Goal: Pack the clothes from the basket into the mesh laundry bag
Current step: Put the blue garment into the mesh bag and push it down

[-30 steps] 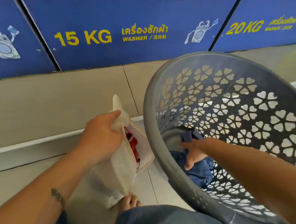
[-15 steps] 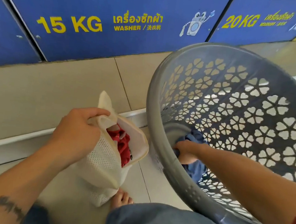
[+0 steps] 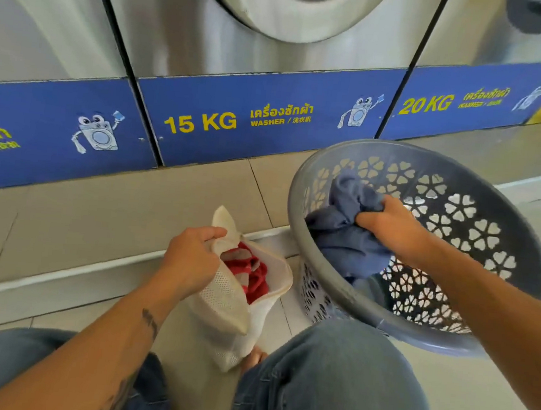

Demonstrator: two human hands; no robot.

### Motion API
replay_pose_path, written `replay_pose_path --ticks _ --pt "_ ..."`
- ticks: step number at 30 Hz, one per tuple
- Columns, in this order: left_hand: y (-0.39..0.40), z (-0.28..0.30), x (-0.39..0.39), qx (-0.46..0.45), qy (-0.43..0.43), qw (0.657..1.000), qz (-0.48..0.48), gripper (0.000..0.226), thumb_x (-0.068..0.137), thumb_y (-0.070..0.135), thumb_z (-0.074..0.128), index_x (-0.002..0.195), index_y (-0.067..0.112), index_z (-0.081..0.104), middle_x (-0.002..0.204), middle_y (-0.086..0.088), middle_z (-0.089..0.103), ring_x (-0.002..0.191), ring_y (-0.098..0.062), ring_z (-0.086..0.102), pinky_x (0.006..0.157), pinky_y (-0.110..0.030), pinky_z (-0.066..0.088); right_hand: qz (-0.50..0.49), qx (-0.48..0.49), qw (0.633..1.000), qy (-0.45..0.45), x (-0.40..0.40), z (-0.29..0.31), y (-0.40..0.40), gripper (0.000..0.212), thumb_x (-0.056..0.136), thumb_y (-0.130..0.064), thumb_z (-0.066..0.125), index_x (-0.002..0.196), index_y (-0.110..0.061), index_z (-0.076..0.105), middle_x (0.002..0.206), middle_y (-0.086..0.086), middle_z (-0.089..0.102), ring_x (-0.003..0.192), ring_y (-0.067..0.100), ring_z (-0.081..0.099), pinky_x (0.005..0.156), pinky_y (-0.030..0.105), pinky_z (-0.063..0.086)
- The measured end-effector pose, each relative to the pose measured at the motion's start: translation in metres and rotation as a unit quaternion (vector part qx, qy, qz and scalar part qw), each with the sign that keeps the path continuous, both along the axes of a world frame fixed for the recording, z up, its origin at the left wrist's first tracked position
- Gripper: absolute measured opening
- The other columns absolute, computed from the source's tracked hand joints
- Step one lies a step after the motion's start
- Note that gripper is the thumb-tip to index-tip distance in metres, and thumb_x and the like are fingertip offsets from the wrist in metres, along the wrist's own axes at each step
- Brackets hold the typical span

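A white mesh laundry bag [image 3: 230, 303] stands open on the floor between my knees, with a red garment [image 3: 254, 274] inside it. My left hand [image 3: 189, 258] grips the bag's rim and holds its mouth open. To the right, a grey plastic basket [image 3: 467, 342] with flower-shaped holes is tipped toward me. My right hand [image 3: 389, 224] grips a bunched blue garment [image 3: 342, 235] and holds it up inside the basket, near the rim. The basket's bottom is mostly hidden behind the blue cloth.
Steel washing machines [image 3: 278, 40] with blue panels marked 15 KG and 20 KG stand close in front on a beige tiled plinth [image 3: 96, 214]. My knees in blue jeans [image 3: 327, 385] fill the foreground. Beige floor [image 3: 490, 408] lies to the right.
My right hand has closed on the blue garment and lifted it from the basket's bottom up toward the rim. The view has tilted upward and back. My left hand still holds the bag open.
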State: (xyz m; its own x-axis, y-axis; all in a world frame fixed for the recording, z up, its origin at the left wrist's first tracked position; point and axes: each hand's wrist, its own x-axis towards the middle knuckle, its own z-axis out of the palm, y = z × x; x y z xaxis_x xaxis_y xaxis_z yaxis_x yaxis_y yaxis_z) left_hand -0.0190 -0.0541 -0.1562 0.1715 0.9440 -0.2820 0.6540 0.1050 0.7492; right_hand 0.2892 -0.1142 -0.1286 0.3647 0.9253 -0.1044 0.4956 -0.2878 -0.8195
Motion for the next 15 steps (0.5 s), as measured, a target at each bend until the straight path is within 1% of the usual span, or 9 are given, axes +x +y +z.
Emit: replay_pose_path --ticks 1,3,4,6,8,9,11,13,15 --pt "-0.003 0.001 -0.005 -0.002 -0.001 1.000 0.003 0.055 0.085 -0.004 0.052 0.127 0.030 0.061 0.138 -0.006 0.053 0.109 -0.028 0.053 0.078 -0.031 0.046 -0.016 0.031 0.999 0.019 -0.009 0.019 -0.005 0.010 0.073 -0.011 0.060 0.065 -0.007 0.056 0.061 0.008 0.051 0.062 0.018 0.049 0.062 0.039 0.040" --pt "-0.010 0.002 -0.017 -0.007 -0.006 1.000 0.010 0.055 0.087 -0.005 0.053 0.130 0.030 0.059 0.139 -0.008 0.051 0.103 -0.026 0.052 0.076 -0.032 0.046 -0.028 0.082 0.996 0.028 -0.029 0.055 -0.013 0.022 0.066 -0.019 0.058 0.072 0.002 0.054 0.064 0.010 0.049 0.063 0.016 0.048 0.060 0.036 0.040" --pt "-0.014 0.003 -0.023 -0.010 -0.011 1.000 0.016 0.055 0.087 -0.005 0.054 0.130 0.029 0.058 0.139 -0.008 0.051 0.103 -0.026 0.052 0.078 -0.034 0.047 -0.023 0.106 0.994 0.024 -0.042 0.071 -0.016 0.025 0.065 -0.020 0.057 0.076 0.003 0.053 0.064 0.008 0.050 0.062 0.015 0.048 0.059 0.034 0.040" --pt "-0.020 0.005 -0.033 -0.019 -0.029 0.999 0.032 0.053 0.088 -0.003 0.053 0.130 0.029 0.058 0.139 -0.009 0.051 0.108 -0.029 0.052 0.086 -0.038 0.048 0.000 0.147 0.989 0.006 -0.075 0.093 -0.016 0.019 0.066 -0.020 0.057 0.078 -0.006 0.053 0.061 -0.001 0.051 0.056 0.013 0.048 0.053 0.025 0.040" --pt "-0.025 0.009 -0.042 -0.036 -0.059 0.996 0.053 0.053 0.089 -0.004 0.051 0.131 0.028 0.058 0.139 -0.009 0.050 0.104 -0.027 0.051 0.089 -0.041 0.048 0.014 0.155 0.987 -0.047 -0.114 0.093 -0.010 0.016 0.067 -0.021 0.058 0.079 -0.014 0.050 0.061 -0.006 0.053 0.056 0.012 0.050 0.050 0.027 0.038" --pt "-0.027 0.010 -0.046 -0.042 -0.074 0.994 0.064 0.053 0.090 -0.004 0.051 0.131 0.028 0.058 0.139 -0.009 0.050 0.101 -0.025 0.049 0.090 -0.042 0.047 0.017 0.146 0.986 -0.076 -0.135 0.084 -0.005 0.016 0.069 -0.020 0.059 0.082 -0.015 0.050 0.067 -0.004 0.056 0.061 0.017 0.053 0.051 0.030 0.038" --pt "-0.029 0.012 -0.054 -0.042 -0.100 0.991 0.077 0.052 0.089 -0.005 0.050 0.132 0.024 0.058 0.135 -0.010 0.054 0.097 -0.024 0.052 0.085 -0.039 0.048 0.023 0.101 0.984 -0.142 -0.174 0.056 0.004 0.021 0.075 -0.019 0.059 0.094 -0.014 0.051 0.089 0.006 0.062 0.078 0.030 0.058 0.059 0.035 0.040" --pt "-0.030 0.012 -0.062 -0.033 -0.129 0.988 0.079 0.053 0.087 -0.006 0.050 0.131 0.020 0.059 0.125 -0.010 0.062 0.095 -0.024 0.059 0.082 -0.036 0.052 0.065 0.020 0.969 -0.238 -0.203 0.024 0.011 0.033 0.081 -0.022 0.058 0.112 -0.013 0.049 0.114 0.014 0.054 0.092 0.040 0.058 0.066 0.038 0.039" --pt "-0.029 0.011 -0.067 -0.025 -0.154 0.985 0.079 0.050 0.086 -0.005 0.051 0.129 0.019 0.061 0.119 -0.010 0.066 0.098 -0.027 0.063 0.085 -0.042 0.055 0.114 -0.042 0.948 -0.294 -0.213 0.004 0.015 0.043 0.085 -0.023 0.059 0.124 -0.013 0.046 0.125 0.017 0.047 0.095 0.041 0.059 0.068 0.040 0.043"
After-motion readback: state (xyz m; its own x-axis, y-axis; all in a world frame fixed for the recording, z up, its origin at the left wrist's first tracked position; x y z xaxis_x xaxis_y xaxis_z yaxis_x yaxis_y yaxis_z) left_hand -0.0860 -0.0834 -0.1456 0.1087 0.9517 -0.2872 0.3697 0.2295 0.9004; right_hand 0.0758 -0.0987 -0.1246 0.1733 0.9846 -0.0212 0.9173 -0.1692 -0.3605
